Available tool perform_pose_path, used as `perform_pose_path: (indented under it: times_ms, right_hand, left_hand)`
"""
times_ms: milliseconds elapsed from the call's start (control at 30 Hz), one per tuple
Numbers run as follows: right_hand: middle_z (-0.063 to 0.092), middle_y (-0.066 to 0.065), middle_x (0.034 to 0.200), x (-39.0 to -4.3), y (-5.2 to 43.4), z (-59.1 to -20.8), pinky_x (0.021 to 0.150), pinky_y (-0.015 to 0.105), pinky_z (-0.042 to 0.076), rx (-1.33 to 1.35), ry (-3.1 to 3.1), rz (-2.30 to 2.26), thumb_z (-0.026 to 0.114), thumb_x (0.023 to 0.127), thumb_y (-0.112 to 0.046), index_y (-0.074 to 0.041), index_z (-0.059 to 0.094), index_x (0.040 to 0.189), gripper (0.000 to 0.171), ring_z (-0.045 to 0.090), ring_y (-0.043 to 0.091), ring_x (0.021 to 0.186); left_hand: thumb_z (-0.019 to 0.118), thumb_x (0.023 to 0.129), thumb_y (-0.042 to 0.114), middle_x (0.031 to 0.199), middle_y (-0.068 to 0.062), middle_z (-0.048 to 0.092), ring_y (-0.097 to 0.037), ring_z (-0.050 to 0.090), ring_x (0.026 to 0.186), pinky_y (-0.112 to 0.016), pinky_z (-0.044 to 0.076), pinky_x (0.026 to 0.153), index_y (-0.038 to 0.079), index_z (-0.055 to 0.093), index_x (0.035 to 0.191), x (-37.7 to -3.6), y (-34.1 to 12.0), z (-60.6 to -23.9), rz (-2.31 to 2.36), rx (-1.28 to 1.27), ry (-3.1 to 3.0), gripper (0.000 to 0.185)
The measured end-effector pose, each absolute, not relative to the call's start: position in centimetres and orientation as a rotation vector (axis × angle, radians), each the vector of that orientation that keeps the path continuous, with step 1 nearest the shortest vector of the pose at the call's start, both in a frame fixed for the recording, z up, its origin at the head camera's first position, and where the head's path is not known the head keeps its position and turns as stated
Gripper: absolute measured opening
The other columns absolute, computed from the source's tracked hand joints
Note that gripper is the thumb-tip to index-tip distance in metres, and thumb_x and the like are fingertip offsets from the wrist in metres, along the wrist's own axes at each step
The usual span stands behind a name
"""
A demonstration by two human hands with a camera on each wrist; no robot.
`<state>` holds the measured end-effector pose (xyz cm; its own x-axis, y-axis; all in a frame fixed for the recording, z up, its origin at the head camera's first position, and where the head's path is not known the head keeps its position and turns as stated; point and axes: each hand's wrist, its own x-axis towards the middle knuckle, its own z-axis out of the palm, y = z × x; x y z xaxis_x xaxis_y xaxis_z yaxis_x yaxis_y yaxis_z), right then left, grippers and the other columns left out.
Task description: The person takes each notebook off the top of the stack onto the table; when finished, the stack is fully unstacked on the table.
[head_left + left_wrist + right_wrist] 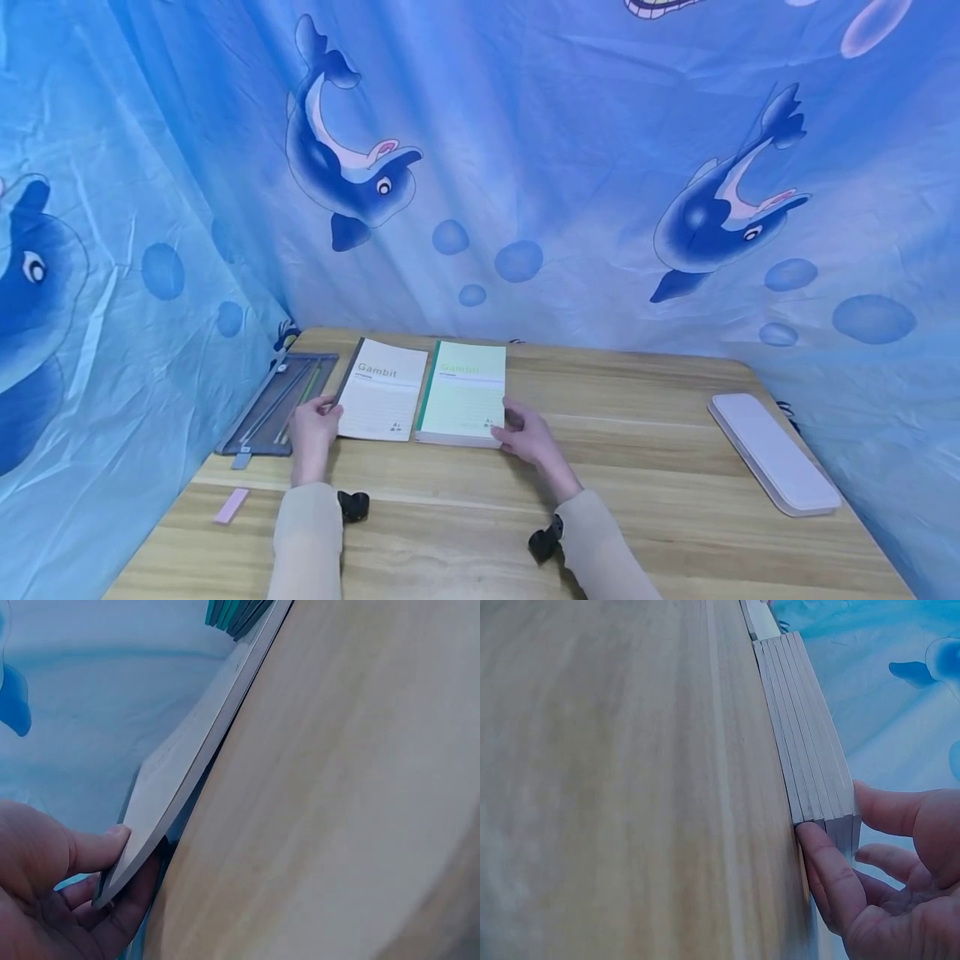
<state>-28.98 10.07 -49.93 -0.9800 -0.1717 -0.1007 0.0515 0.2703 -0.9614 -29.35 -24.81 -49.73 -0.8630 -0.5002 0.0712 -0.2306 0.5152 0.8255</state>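
A dolphin-print curtain [555, 167] backs the wood-grain counter [465, 533]. Taking the counter's middle as the dial, a mesh zip pouch [262, 439] lies at 10 o'clock, a stack of green Gambit notebooks [467, 400] at 12, a white Gambit notebook [381, 400] at 11, and a pale pencil case [776, 454], well apart, at 3. Both hands are partly closed: the left hand [313, 429] pinches the white notebook's near left edge — the pouch crowding it — and the right hand [528, 433] grips the stack's near right corner. A pink strip [231, 506] lies near 9.
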Motion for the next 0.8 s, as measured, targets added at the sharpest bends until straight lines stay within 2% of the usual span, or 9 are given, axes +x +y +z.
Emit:
perform_pose_path:
  times_ms: [200, 400, 500, 800]
  right_hand:
    - [0.039, 0.03, 0.149, -28.95, 10.14, -50.06, 0.084, 0.039, 0.057, -0.116, 2.359, -1.789, 0.071, 0.091, -0.005, 0.003, 0.037, 0.15, 0.069, 0.058, 0.038, 0.116]
    - [0.04, 0.03, 0.148, -29.01, 10.08, -50.06, 0.085, 0.039, 0.057, -0.122, 2.359, -1.792, 0.071, 0.09, -0.005, 0.004, 0.037, 0.15, 0.069, 0.058, 0.039, 0.117]
    - [0.04, 0.03, 0.149, -29.02, 10.07, -50.1, 0.085, 0.04, 0.057, -0.118, 2.357, -1.791, 0.071, 0.09, -0.005, 0.004, 0.037, 0.15, 0.069, 0.057, 0.04, 0.118]
    - [0.039, 0.03, 0.149, -29.1, 10.0, -50.13, 0.086, 0.041, 0.057, -0.106, 2.357, -1.791, 0.071, 0.09, -0.004, 0.003, 0.037, 0.15, 0.069, 0.054, 0.042, 0.122]
  left_hand:
    - [0.058, 0.096, 0.009, 0.113, -0.03, 0.063, -0.043, 0.058, 0.103, -0.054, 0.045, 0.09, -0.01, 0.06, 0.126, -29.35, -24.78, -49.73, -1.276, 0.609, -2.482, 0.036]
    - [0.061, 0.094, 0.011, 0.135, -0.037, 0.048, -0.049, 0.044, 0.128, -0.058, 0.037, 0.106, -0.014, 0.047, 0.136, -29.31, -24.82, -49.1, -1.412, 0.647, -2.578, 0.052]
    - [0.063, 0.092, 0.008, 0.139, -0.038, 0.043, -0.051, 0.038, 0.132, -0.059, 0.034, 0.108, -0.016, 0.044, 0.139, -29.34, -24.78, -48.9, -1.419, 0.654, -2.62, 0.055]
    - [0.066, 0.086, 0.003, 0.13, -0.037, 0.052, -0.051, 0.046, 0.124, -0.059, 0.037, 0.104, -0.017, 0.052, 0.13, -28.99, -24.26, -48.83, -1.28, 0.606, -2.605, 0.051]
